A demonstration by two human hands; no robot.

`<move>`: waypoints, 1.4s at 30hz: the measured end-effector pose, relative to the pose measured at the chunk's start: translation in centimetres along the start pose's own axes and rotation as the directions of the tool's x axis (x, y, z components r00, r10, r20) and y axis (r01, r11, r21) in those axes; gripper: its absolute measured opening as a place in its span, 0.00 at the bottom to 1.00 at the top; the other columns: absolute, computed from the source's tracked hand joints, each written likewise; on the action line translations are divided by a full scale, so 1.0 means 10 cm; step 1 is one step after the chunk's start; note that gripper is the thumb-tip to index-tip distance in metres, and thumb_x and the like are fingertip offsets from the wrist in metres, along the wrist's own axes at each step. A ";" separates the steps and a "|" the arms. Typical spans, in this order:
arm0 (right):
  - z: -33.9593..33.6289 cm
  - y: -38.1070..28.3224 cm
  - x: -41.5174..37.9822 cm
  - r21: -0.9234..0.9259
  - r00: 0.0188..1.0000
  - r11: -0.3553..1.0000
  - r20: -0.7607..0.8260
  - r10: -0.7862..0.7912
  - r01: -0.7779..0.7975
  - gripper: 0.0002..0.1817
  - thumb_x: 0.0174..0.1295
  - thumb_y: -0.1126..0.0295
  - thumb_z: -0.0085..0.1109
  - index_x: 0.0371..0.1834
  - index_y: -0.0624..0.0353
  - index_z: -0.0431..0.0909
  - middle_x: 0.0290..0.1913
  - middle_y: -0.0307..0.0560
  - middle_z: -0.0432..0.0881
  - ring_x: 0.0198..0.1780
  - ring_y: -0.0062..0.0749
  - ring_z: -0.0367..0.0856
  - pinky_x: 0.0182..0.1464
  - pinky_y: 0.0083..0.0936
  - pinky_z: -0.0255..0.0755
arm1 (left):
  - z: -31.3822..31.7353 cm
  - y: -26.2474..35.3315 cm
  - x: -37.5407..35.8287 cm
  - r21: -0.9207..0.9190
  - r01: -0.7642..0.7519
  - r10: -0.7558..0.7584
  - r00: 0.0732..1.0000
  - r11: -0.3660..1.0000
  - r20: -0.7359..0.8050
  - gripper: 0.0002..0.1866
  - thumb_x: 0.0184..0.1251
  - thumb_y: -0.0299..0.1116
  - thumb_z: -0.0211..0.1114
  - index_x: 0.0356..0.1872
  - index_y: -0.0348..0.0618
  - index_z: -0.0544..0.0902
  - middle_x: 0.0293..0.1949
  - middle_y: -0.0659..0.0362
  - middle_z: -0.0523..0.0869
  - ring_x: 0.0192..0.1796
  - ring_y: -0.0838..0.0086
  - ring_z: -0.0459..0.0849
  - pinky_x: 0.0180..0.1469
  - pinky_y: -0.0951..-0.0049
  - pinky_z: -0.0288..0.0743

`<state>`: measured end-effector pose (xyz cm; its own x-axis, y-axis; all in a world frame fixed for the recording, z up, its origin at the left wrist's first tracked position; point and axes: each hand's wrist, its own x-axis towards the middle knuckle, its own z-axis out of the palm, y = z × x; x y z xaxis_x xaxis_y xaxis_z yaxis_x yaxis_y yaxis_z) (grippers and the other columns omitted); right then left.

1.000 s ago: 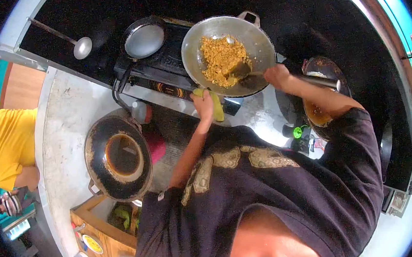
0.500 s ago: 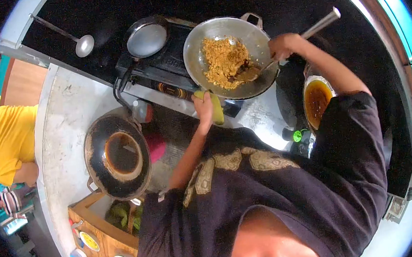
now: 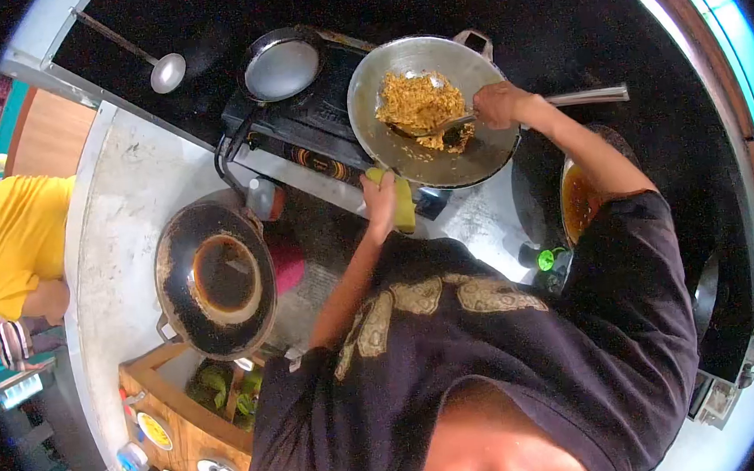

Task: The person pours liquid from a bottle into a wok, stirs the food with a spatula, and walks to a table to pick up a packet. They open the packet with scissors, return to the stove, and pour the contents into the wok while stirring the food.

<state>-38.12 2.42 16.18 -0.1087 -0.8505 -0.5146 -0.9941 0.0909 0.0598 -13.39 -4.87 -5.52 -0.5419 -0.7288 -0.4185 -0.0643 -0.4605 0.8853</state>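
On the burner of the black stove [image 3: 313, 115], at twelve o'clock from the person: one steel wok [image 3: 431, 110], tilted slightly toward the body, holding yellow fried rice [image 3: 419, 106] heaped in its far half, the near half bare metal.

Right hand [image 3: 498, 105]: closed around the long steel handle of a spatula [image 3: 509, 109], at three o'clock of the wok, over its rim. Handle runs out toward three o'clock; the blade reaches in under the near edge of the rice heap, touching it.

Left hand [image 3: 380, 197]: closed on a folded yellow-green cloth [image 3: 403, 199] pinched over the wok's near rim at six o'clock.

Handling note, as a judgement: the step is turning the rice. It goes best with the cloth grip kept firm so the wok does not slide on the burner, the blade kept flat against the metal, and the heap scraped from below and folded toward the middle, well clear of the rim.

Adjacent items: small empty pan [image 3: 282, 68] at ten o'clock of the wok; dark wok of oil [image 3: 215, 281] on the counter [image 3: 116, 222] at eight o'clock; ladle [image 3: 167, 72] further toward ten o'clock; bowl of brown sauce [image 3: 579, 204] at four o'clock.
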 end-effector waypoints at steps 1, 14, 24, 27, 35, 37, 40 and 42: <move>-0.12 -0.04 -0.03 0.002 0.992 1.000 0.128 0.009 -0.010 0.11 0.48 0.68 0.50 0.28 0.63 0.79 0.28 0.57 0.79 0.35 0.48 0.79 0.38 0.39 0.72 | -0.03 -0.09 0.04 0.007 0.004 -0.004 1.000 1.000 0.018 0.25 0.54 0.36 0.56 0.49 0.30 0.63 0.41 0.47 0.75 0.38 0.65 0.77 0.40 0.68 0.72; 0.39 -0.34 0.34 -0.026 0.907 0.921 -0.185 0.379 -0.390 0.09 0.51 0.68 0.53 0.30 0.59 0.80 0.36 0.50 0.81 0.39 0.42 0.81 0.39 0.39 0.74 | 0.16 0.07 -0.23 0.177 -0.063 0.081 0.992 0.982 -0.098 0.25 0.55 0.34 0.57 0.50 0.28 0.62 0.44 0.44 0.74 0.48 0.58 0.74 0.52 0.66 0.65; 0.64 0.19 0.20 -0.069 0.873 0.903 -0.299 0.386 -0.423 0.10 0.52 0.68 0.50 0.33 0.59 0.79 0.36 0.51 0.81 0.39 0.40 0.81 0.37 0.36 0.76 | 0.16 0.06 -0.18 0.169 -0.085 0.104 0.988 0.982 -0.110 0.23 0.54 0.35 0.57 0.47 0.30 0.63 0.43 0.43 0.75 0.45 0.57 0.76 0.48 0.64 0.68; 0.60 -0.40 0.19 -0.105 0.940 0.945 -0.179 0.289 -0.311 0.09 0.51 0.70 0.49 0.30 0.58 0.79 0.33 0.48 0.81 0.36 0.38 0.82 0.36 0.33 0.76 | 0.16 0.10 -0.19 0.045 -0.018 0.020 0.999 0.999 -0.048 0.24 0.53 0.35 0.57 0.47 0.30 0.63 0.43 0.42 0.75 0.46 0.57 0.75 0.48 0.63 0.67; -0.29 -0.43 -0.36 -0.171 0.945 0.954 0.178 0.276 -0.246 0.11 0.49 0.70 0.50 0.32 0.61 0.81 0.37 0.52 0.82 0.38 0.44 0.81 0.37 0.33 0.75 | 0.10 -0.14 -0.02 0.040 -0.011 0.012 1.000 0.999 -0.017 0.27 0.53 0.35 0.56 0.51 0.28 0.61 0.44 0.43 0.73 0.48 0.57 0.73 0.50 0.65 0.66; -0.25 -0.30 -0.39 -0.292 0.958 0.928 0.099 0.270 -0.232 0.11 0.48 0.70 0.52 0.32 0.61 0.81 0.36 0.52 0.82 0.39 0.43 0.81 0.37 0.32 0.75 | 0.14 0.08 -0.17 0.112 -0.074 0.082 0.994 0.991 -0.069 0.27 0.53 0.35 0.56 0.51 0.28 0.61 0.45 0.42 0.73 0.48 0.57 0.73 0.51 0.65 0.65; 0.06 -0.04 -0.11 -0.322 0.911 0.877 0.086 0.402 -0.357 0.09 0.47 0.71 0.54 0.30 0.58 0.81 0.35 0.50 0.82 0.38 0.40 0.82 0.36 0.30 0.75 | 0.17 0.18 -0.24 0.138 -0.115 0.127 0.988 0.984 -0.085 0.27 0.53 0.35 0.56 0.51 0.27 0.61 0.46 0.42 0.73 0.49 0.56 0.72 0.51 0.65 0.65; 0.35 0.13 0.15 -0.250 0.887 0.856 -0.023 0.462 -0.452 0.07 0.46 0.71 0.55 0.28 0.56 0.81 0.33 0.49 0.82 0.37 0.37 0.82 0.35 0.29 0.75 | 0.14 0.06 -0.13 0.152 -0.143 0.159 0.983 0.978 -0.098 0.26 0.53 0.35 0.56 0.50 0.28 0.62 0.45 0.42 0.73 0.49 0.56 0.72 0.51 0.65 0.65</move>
<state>-39.60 3.10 12.47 -0.5553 -0.7241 -0.4091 -0.8008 0.3328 0.4979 -13.88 -3.45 -4.16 -0.4609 -0.8386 -0.2906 -0.1126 -0.2695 0.9564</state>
